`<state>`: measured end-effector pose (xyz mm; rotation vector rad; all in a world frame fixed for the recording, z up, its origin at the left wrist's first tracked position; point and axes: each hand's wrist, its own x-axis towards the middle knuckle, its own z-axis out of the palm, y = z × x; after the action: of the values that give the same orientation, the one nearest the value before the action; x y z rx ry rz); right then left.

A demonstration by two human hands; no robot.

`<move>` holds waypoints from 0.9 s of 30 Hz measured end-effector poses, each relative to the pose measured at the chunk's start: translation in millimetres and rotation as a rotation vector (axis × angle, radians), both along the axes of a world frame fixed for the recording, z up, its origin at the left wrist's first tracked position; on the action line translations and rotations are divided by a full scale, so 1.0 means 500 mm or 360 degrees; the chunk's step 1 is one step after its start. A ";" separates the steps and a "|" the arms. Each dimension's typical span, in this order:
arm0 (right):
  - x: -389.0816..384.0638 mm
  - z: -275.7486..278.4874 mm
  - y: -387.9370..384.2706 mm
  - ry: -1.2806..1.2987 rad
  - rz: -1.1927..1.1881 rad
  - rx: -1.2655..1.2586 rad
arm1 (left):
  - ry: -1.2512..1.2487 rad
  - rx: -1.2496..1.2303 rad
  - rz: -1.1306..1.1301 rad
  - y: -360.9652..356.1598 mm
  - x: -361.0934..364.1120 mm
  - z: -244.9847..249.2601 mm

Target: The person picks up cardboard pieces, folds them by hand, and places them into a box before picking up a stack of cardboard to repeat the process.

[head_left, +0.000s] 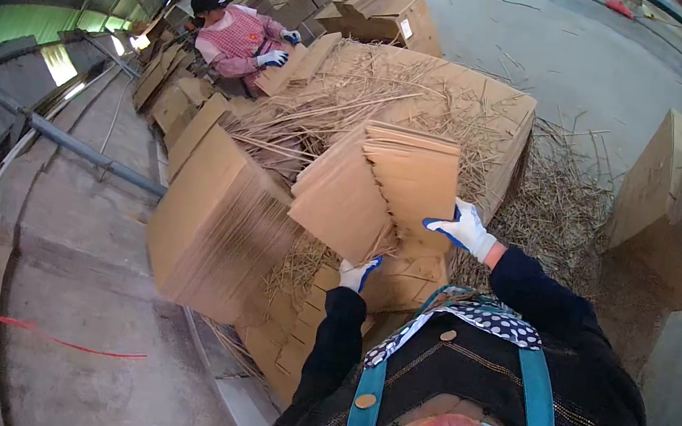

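My right hand [466, 231], in a white and blue glove, grips the right edge of a stack of folded cardboard sheets [411, 171]. Lower down, my left hand [358, 274], gloved the same way, is at the bottom of the cardboard, its fingers partly hidden and closed at the lower edge. The sheets lean in two parts with a ragged seam between them. Just left stands a tall pile of flat cardboard [208, 222]. Beneath my hands are more brown cardboard pieces [410, 288].
Thin cardboard strips [398, 87] cover the broad stack ahead and litter the floor [560, 196]. A co-worker [239, 38] in gloves handles cardboard at the upper left. A large carton [676, 206] stands at right. A metal pipe [98, 157] runs along the left.
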<state>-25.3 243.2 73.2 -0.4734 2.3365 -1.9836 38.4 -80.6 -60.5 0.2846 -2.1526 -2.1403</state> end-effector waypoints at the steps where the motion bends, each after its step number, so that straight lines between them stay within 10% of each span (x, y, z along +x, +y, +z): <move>1: -0.002 0.011 0.001 0.0001 0.0002 0.0001 | -0.0403 0.0425 0.0022 -0.020 -0.007 -0.004; 9: -0.037 0.019 0.029 -0.0034 0.0330 -0.0055 | 0.0718 0.0222 0.0315 0.083 0.095 0.383; 12: -0.035 0.055 0.043 -0.0251 0.0392 0.0000 | 0.0658 0.0372 0.0491 0.094 0.063 0.352; 15: -0.032 0.110 0.030 0.0034 0.0260 -0.0799 | 0.0616 0.0305 0.0615 0.127 0.042 0.370; 20: -0.081 0.159 0.010 0.0335 -0.0144 -0.0149 | 0.0540 0.0425 0.0345 0.068 0.023 0.407; 27: -0.047 0.188 -0.025 0.0073 -0.0017 -0.0364 | 0.0543 0.0186 0.0280 0.184 -0.005 0.504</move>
<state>-48.5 230.5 167.0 -0.5225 2.1498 -2.2812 36.0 11.5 191.4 0.1017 -1.7535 -2.0454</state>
